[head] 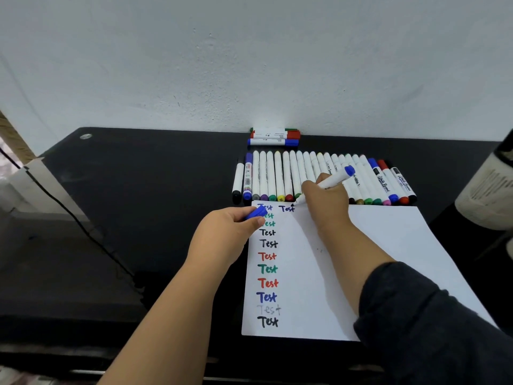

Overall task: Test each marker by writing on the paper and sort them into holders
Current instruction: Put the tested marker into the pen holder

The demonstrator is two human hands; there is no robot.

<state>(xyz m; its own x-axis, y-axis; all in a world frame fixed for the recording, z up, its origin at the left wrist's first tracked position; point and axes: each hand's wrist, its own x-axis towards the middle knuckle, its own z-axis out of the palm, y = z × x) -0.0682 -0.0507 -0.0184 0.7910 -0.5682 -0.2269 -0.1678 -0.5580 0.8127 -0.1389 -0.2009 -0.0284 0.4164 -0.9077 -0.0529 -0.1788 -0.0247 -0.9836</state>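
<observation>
- Blue marker (334,179) in my right hand (324,201), fingers wrapped round the white barrel, tip down on the top edge of the paper (361,273), blue end pointing up and away.
- Tip sits just right of a blue "Test" in the second column.
- Blue cap (255,213) pinched between thumb and fingers of my left hand (224,234), hovering over the top left corner of the paper, covering part of the first words.
- Left column reads "Test" over and over: blue, green, green, black, black, red, green, red, blue, a faint grey one, black.
- Row of markers (305,176) lying side by side just behind the paper; two on the right show cursive "White Board", other labels too small to read.
- Three more markers (273,137) stacked against the wall (249,65), print unreadable.
- My right sleeve (416,315) is dark, left forearm bare.
- All on a black surface (152,190).
</observation>
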